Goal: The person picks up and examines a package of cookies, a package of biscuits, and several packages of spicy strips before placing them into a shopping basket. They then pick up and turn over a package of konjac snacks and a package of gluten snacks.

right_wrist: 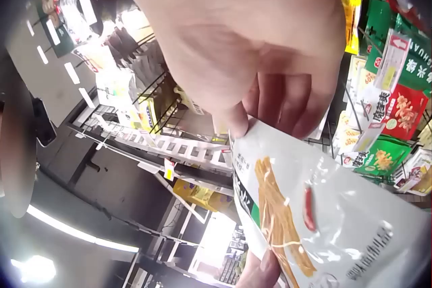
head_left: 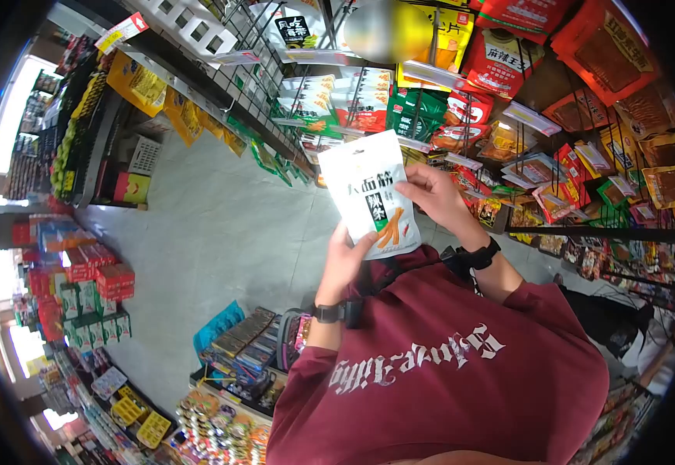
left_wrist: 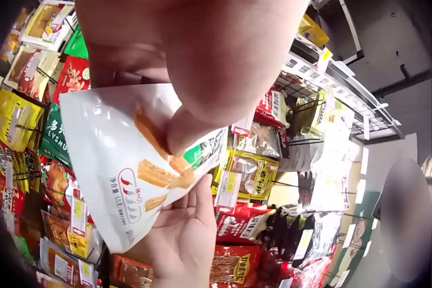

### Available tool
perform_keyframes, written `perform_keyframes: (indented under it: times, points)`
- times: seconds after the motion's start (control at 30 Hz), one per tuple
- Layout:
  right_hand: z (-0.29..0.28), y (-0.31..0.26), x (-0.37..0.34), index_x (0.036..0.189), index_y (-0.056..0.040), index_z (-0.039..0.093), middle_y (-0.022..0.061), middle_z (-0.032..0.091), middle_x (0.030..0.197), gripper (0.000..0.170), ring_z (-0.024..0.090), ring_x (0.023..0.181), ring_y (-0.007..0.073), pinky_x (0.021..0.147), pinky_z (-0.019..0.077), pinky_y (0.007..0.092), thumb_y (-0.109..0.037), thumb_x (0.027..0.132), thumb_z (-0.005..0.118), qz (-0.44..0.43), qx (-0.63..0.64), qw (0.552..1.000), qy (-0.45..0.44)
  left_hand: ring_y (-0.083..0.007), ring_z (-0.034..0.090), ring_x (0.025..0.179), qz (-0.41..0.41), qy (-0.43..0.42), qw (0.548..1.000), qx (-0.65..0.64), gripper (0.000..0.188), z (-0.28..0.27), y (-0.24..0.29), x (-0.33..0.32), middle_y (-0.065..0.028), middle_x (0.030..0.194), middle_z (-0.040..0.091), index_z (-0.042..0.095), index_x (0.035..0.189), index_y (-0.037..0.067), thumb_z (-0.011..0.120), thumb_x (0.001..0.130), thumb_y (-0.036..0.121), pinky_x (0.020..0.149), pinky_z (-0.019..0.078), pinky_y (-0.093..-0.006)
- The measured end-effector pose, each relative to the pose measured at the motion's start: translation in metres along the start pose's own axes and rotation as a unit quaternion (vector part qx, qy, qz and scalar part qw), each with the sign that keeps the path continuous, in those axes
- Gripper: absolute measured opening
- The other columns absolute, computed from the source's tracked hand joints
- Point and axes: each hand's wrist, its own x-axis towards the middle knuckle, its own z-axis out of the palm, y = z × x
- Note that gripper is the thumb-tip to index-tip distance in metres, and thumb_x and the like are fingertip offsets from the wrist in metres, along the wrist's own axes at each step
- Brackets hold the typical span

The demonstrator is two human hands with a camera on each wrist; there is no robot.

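A white snack bag (head_left: 368,174) is held upright in front of the chest, its printed front towards the head camera. It shows orange-brown strips, a red chili and dark lettering. My left hand (head_left: 341,260) grips its lower left edge, and the thumb presses on the front. At the upper right edge, my right hand (head_left: 434,198) pinches the bag between thumb and fingers. In the left wrist view, the left thumb (left_wrist: 185,129) lies across the printed strips. The right wrist view shows the right fingers (right_wrist: 290,95) curled behind the bag's edge.
Racks of hanging snack packets (head_left: 422,112) stand close ahead and to the right. Yellow packets (head_left: 139,81) hang from a shelf edge at the upper left. Stacked red boxes (head_left: 112,279) stand on the left. A low goods display (head_left: 225,426) is near the left elbow, beside grey floor (head_left: 213,225).
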Motion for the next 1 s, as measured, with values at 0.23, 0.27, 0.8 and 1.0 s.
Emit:
perform_keyframes:
  times: [0.23, 0.27, 0.8, 1.0]
  points:
    - [0.058, -0.002, 0.044, 0.119, 0.0036, 0.067, 0.0111, 0.076, 0.106, 0.020, 0.071, 0.100, 0.0151, 0.090, 0.0568, 0.0300, -0.006, 0.103, 0.059, 0.003, 0.026, 0.994, 0.110, -0.0200, 0.058, 0.128, -0.026, 0.040, 0.990, -0.135, 0.050, -0.077, 0.051, 0.037, -0.0118, 0.142, 0.059, 0.041, 0.146, 0.004, 0.061, 0.101, 0.002, 0.106, 0.0499, -0.0374]
    - [0.067, -0.003, 0.045, 0.119, 0.0036, 0.068, 0.0111, 0.076, 0.107, 0.020, 0.071, 0.100, 0.0149, 0.090, 0.0568, 0.0299, -0.006, 0.103, 0.059, -0.005, 0.024, 0.992, 0.120, -0.0205, 0.059, 0.128, -0.023, 0.046, 0.989, -0.140, 0.050, -0.085, 0.051, 0.042, -0.0120, 0.143, 0.057, 0.039, 0.148, 0.005, 0.060, 0.102, 0.005, 0.106, 0.0506, -0.0387]
    - [0.121, -0.193, 0.029, 0.093, -0.0041, 0.076, 0.0121, 0.078, 0.095, 0.014, 0.075, 0.085, 0.0228, 0.073, 0.0586, 0.0304, -0.002, 0.095, 0.063, -0.456, 0.017, 0.871, -0.184, -0.0212, 0.060, 0.128, -0.023, 0.057, 0.978, -0.201, 0.053, -0.089, 0.081, 0.067, -0.0091, 0.144, 0.056, 0.038, 0.151, 0.009, 0.058, 0.102, 0.005, 0.106, 0.0515, -0.0404]
    - [0.062, -0.106, 0.030, 0.104, 0.0000, 0.073, 0.0070, 0.076, 0.097, 0.013, 0.071, 0.087, 0.0128, 0.082, 0.0561, 0.0291, -0.001, 0.091, 0.072, -0.180, -0.184, 0.963, 0.075, -0.0194, 0.060, 0.127, 0.003, 0.056, 0.987, -0.150, 0.052, -0.055, 0.085, 0.054, -0.0102, 0.141, 0.058, 0.039, 0.148, 0.005, 0.060, 0.101, 0.003, 0.106, 0.0499, -0.0380]
